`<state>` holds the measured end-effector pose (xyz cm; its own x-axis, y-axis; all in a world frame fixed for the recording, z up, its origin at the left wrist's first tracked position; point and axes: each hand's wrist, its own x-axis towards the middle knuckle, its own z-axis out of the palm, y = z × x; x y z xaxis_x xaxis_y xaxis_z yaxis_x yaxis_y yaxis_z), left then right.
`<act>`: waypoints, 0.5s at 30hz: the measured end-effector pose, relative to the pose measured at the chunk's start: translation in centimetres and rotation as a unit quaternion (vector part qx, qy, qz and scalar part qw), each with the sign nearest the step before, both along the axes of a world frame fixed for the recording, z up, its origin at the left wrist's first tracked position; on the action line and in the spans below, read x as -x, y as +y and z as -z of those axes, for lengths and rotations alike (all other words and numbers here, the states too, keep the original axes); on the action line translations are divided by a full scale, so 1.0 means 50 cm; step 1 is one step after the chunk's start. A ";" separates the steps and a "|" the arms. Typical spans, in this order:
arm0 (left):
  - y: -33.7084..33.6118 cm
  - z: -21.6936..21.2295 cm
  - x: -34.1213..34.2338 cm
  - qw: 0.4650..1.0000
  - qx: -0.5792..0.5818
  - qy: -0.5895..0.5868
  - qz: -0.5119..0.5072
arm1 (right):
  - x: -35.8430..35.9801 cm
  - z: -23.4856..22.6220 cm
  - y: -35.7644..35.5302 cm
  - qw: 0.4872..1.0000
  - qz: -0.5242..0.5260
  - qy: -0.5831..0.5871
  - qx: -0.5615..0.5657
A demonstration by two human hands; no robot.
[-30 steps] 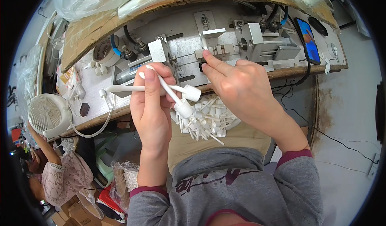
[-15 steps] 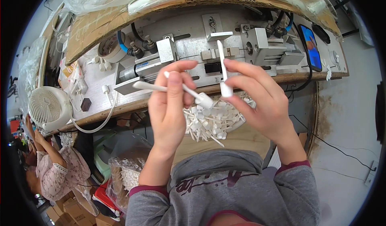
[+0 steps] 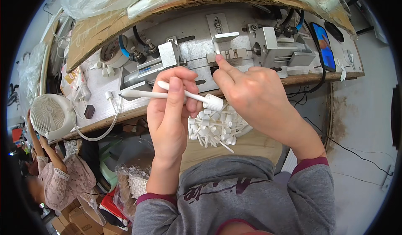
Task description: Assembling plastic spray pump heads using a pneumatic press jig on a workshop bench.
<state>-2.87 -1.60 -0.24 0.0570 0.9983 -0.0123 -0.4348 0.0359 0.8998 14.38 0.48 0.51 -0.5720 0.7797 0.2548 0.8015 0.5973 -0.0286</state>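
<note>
My left hand is closed around white capped sticks; one ribbed white cap juts out toward the right, and a second stick points left past the thumb. At the small metal block of the bench jig, my right hand reaches in with the index finger stretched forward. A white stick's end shows just beyond that fingertip, under the metal stop plate; its cap end is hidden by the hand. Below both hands lies a pile of white capped sticks.
Metal cylinder units with blue and black hoses flank the jig. A white fan and a tape roll are on the left, a phone on the right. Cardboard overhangs the back. Another person sits at the lower left.
My right hand has moved forward and left, carrying its capped stick to the jig. The left hand has shifted slightly left, still holding its sticks.
</note>
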 end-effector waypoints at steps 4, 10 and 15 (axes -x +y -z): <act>0.004 0.017 0.021 0.999 0.003 -0.016 0.038 | -0.025 0.004 0.010 0.978 -0.061 0.194 0.036; -0.005 0.013 0.000 0.996 0.042 0.017 0.081 | -0.009 0.017 -0.047 0.920 -0.149 0.355 0.071; -0.010 0.011 0.008 0.996 -0.026 0.079 0.008 | -0.038 0.032 -0.040 0.937 -0.039 0.345 0.036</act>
